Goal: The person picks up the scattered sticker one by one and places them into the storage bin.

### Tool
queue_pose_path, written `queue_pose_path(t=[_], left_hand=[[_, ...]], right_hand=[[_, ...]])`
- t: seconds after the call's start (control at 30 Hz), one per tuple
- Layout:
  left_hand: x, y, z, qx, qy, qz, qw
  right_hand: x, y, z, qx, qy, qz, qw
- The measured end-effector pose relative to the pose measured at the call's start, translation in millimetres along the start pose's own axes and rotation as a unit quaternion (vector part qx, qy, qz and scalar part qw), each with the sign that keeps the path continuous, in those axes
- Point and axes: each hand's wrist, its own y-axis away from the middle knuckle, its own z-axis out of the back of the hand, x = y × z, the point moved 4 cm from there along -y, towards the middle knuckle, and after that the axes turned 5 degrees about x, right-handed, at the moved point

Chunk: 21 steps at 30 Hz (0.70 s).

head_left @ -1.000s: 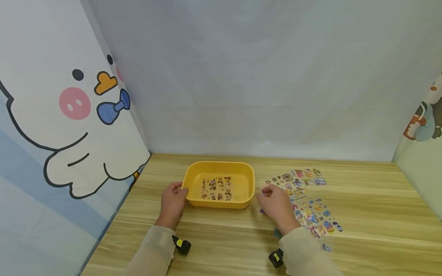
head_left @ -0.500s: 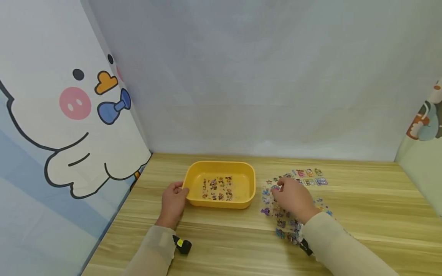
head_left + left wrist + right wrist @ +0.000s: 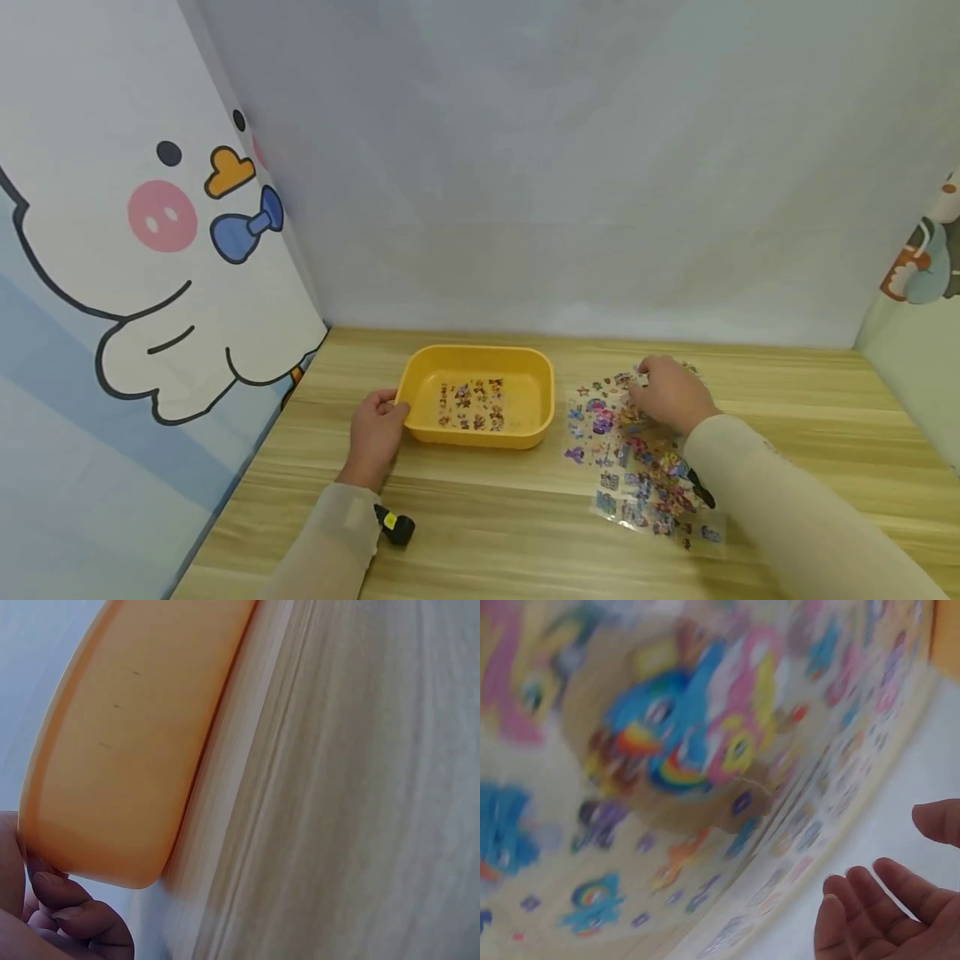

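While the left hand (image 3: 375,435) is curled round the near-left corner of the yellow tray (image 3: 420,425), the right hand (image 3: 670,393) is held over the sticker sheets (image 3: 637,467) on the desk (image 3: 495,508). Its fingers (image 3: 870,907) are seen relaxed, grasping nothing.

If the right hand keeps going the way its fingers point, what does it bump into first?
Probably the far sticker sheet lying under its fingertips; the right hand points left and away, though depth is unclear.
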Motion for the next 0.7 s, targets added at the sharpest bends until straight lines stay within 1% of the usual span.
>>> queue_pose_path(t=[0.17,0.33,0.47,0.7], left_hand=[[-1.5,0.7,1.0,0.002,0.002,-0.006,1.0000],[-2.1,0.9,1.8,0.001,0.001,-0.012,0.9999],[-2.3,1.0,2.2,-0.002,-0.004,-0.012,0.9999],[-2.5,0.8,1.2,-0.002,-0.003,-0.016,0.9999]], right_hand=[[-22,-7,5,-0.013,0.013,0.000,1.000],[-37,-10,7,-0.025,0.023,-0.012,0.999],[-50,-13,8,-0.026,0.028,-0.021,0.999],[-62,-18,9,-0.034,0.037,-0.016,0.999]])
